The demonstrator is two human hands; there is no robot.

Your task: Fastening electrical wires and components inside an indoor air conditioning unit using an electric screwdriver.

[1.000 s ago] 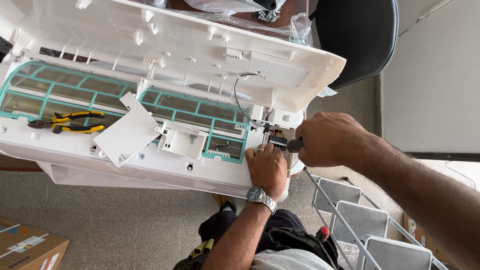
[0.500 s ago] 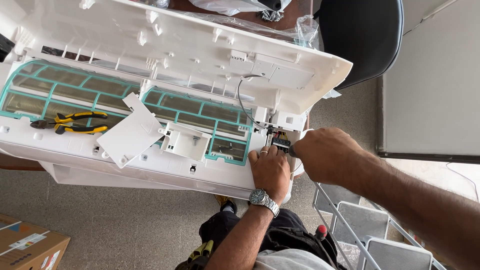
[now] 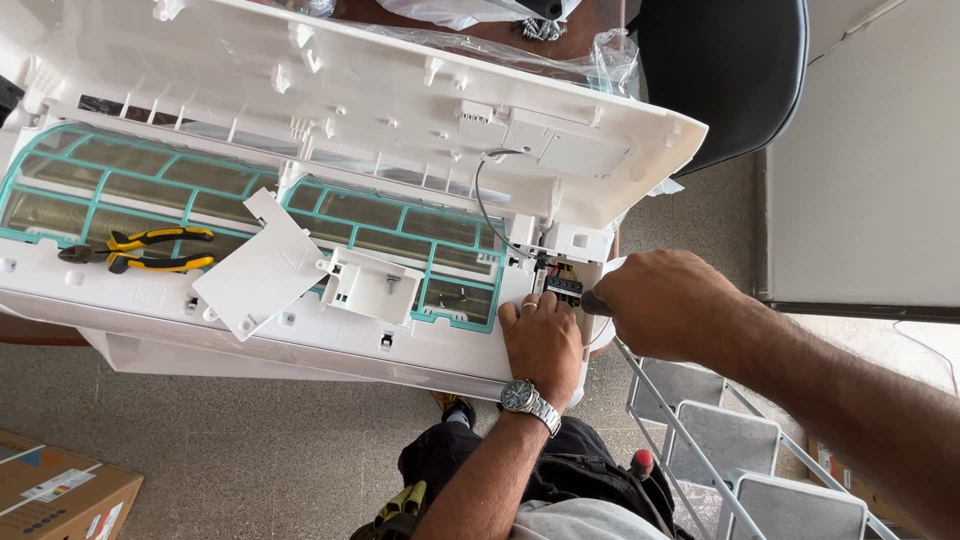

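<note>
1. Since the earlier frame, the right hand [image 3: 668, 305] has slid left, closer to the terminal block [image 3: 563, 288].
2. Its fingers are wrapped around a dark screwdriver [image 3: 594, 303], tip at the block.
3. Left hand [image 3: 541, 338] rests flat just below, fingers loosely together, holding nothing.
4. Yellow pliers [image 3: 150, 250] lie far left on the air conditioner [image 3: 400, 120].

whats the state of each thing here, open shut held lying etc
air conditioner front cover: swung open
mesh filters: in place, exposed
pliers: lying on the filter, jaws closed
small cover plate: off, lying loose
left hand: resting at the terminal block
right hand: gripping a screwdriver
</note>
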